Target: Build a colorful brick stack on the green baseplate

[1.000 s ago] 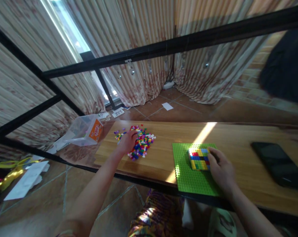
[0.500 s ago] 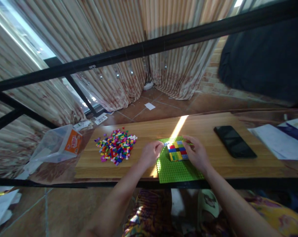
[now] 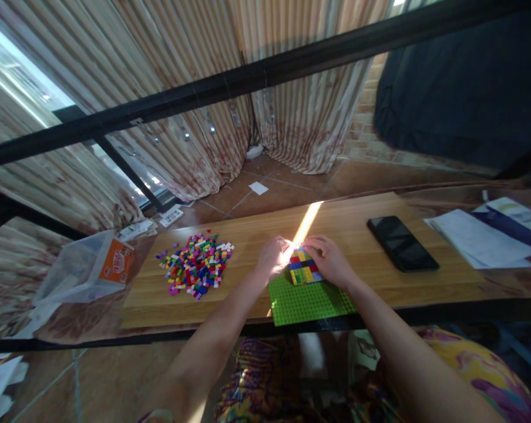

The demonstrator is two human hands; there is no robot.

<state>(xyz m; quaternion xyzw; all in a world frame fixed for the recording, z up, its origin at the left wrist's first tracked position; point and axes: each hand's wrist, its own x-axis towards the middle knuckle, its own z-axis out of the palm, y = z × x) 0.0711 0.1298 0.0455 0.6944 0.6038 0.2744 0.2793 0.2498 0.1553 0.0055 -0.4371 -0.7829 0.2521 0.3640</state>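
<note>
Green board [image 3: 312, 306] bears the block [image 3: 304, 272] on its far half, between 2 hands. Left hand [image 3: 274, 257] at block's far-left corner, fingers curled, hold can't be told, glare. Right hand [image 3: 331, 261] at block's right side, hold also unclear. Brick pile [image 3: 197, 265] left of board.

Left hand [image 3: 274, 258] and right hand [image 3: 329, 258], both bare, bare forearms too! Pale-edged sleeve hem [image 3: 158, 416], just peeking in by left arm. Lap now: crinkled garment [image 3: 268, 364], dark purple, gold-orange patterning, sun-flecked! Far right, yellow fabric [image 3: 472, 358], purple-pink blotches, wearer unclear.
</note>
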